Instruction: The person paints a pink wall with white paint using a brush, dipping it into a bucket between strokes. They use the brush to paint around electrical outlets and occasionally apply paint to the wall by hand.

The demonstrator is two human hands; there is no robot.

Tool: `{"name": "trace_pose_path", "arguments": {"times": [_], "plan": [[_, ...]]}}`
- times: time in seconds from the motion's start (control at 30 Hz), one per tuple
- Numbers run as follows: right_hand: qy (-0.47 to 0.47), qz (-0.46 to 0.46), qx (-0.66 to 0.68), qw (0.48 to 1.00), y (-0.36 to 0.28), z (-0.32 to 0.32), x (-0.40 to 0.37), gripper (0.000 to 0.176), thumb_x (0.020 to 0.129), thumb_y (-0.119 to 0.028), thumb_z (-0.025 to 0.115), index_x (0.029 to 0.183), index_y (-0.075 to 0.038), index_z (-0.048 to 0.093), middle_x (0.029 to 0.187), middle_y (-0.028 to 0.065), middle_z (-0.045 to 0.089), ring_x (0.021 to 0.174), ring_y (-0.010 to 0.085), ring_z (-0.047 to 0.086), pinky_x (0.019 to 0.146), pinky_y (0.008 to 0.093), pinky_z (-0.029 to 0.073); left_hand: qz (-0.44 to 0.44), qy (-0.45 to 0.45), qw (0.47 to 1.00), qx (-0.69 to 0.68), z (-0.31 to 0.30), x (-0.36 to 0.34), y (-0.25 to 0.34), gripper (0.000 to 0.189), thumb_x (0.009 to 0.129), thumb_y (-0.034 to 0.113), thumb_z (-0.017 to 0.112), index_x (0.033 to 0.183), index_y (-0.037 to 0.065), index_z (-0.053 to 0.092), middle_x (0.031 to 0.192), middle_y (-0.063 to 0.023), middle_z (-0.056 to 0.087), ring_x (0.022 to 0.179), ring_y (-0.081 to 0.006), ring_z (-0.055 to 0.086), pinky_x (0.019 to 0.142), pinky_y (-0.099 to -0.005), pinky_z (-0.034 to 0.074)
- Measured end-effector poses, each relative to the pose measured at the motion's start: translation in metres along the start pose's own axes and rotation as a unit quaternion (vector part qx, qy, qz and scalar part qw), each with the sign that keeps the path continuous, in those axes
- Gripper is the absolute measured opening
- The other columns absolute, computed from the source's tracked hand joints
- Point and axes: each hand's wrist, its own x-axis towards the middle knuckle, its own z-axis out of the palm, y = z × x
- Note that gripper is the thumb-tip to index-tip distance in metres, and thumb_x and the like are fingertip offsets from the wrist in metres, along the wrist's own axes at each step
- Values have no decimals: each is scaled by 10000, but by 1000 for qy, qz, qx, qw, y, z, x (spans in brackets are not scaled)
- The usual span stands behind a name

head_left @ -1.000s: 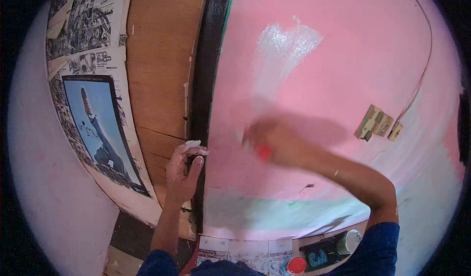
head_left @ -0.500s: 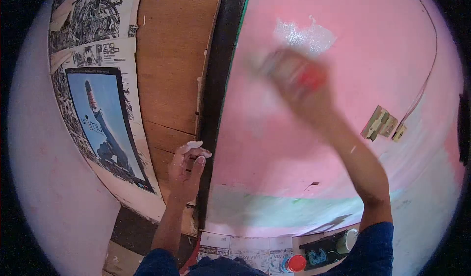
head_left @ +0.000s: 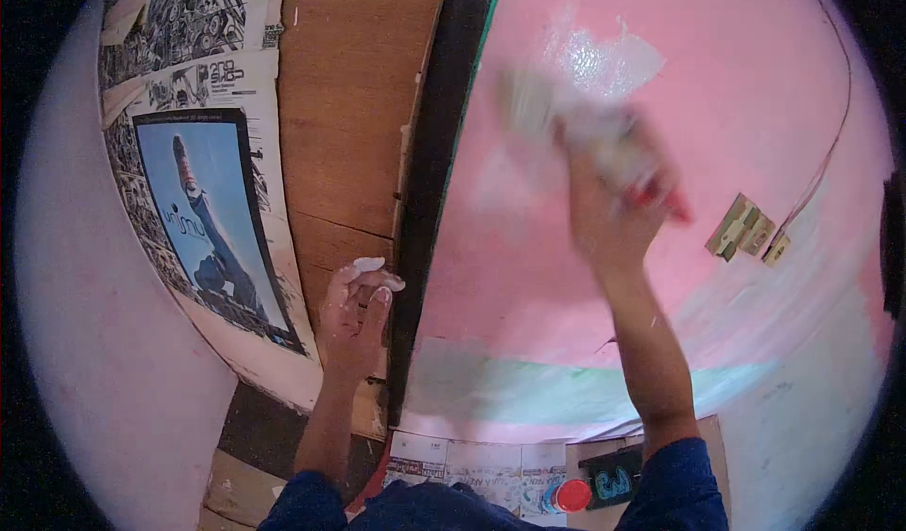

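My right hand (head_left: 613, 224) is closed around a paintbrush (head_left: 609, 139) with a red handle end, both smeared by motion. Its pale bristles point up and left, against or just off the pink wall (head_left: 528, 286); the blur hides which. Wet white paint (head_left: 609, 64) shines on the wall above the brush, and a duller pale patch lies below left. My left hand (head_left: 354, 309) is raised by the dark door post (head_left: 429, 201), fingers loosely bent and apart, with white paint on the fingertips. Nothing shows in it.
A wooden panel (head_left: 349, 106) and a wall with a blue poster (head_left: 217, 219) stand left. Switches or sockets (head_left: 741, 226) with a cable sit on the right wall. Below are printed sheets (head_left: 453, 465), a red-topped container (head_left: 573, 495) and a black item with blue marks (head_left: 613, 479).
My right hand and the brush have moved down and slightly right across the wall. The view has shifted a little; my sleeve now covers the white cup at the bottom. My left hand keeps its pose.
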Motion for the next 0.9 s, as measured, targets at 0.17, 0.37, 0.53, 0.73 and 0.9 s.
{"name": "trace_pose_path", "arguments": {"times": [0.17,0.37,0.53,0.73,0.9], "plan": [[69,-60,-141,986,33,36,-23,77,767,-57,588,839,-35,606,774,95,598,660,194,555,572,306,422,44,-60,996,54,11,-9,-7,310,853,48,516,1143,10,415,909,-106,571,867,-201,560,830,-347,432],[15,33,0,999,52,-15,-104,41,765,-53,589,789,-19,586,747,58,594,664,154,565,589,275,447,46,-117,987,98,-5,-13,-2,314,851,38,504,1148,5,410,914,-108,571,868,-195,560,830,-347,433],[34,101,33,994,41,-61,-18,68,784,-46,548,821,-18,598,801,54,610,706,167,582,648,293,459,1,-96,994,43,32,-10,-14,286,845,26,511,1119,2,432,906,-98,579,859,-176,565,795,-308,438],[-486,37,-181,854,44,-68,-111,120,702,-42,538,812,-57,585,809,152,566,849,305,560,756,413,439,-10,-223,960,168,39,-22,-9,333,802,53,555,1118,15,455,925,-116,601,888,-217,587,799,-346,440],[-141,-129,-248,950,43,-130,20,116,660,25,586,740,-59,584,803,81,597,726,187,544,648,271,446,-24,-235,963,133,53,-22,-28,363,790,59,564,1132,14,452,929,-115,605,891,-223,586,831,-351,423]]}}
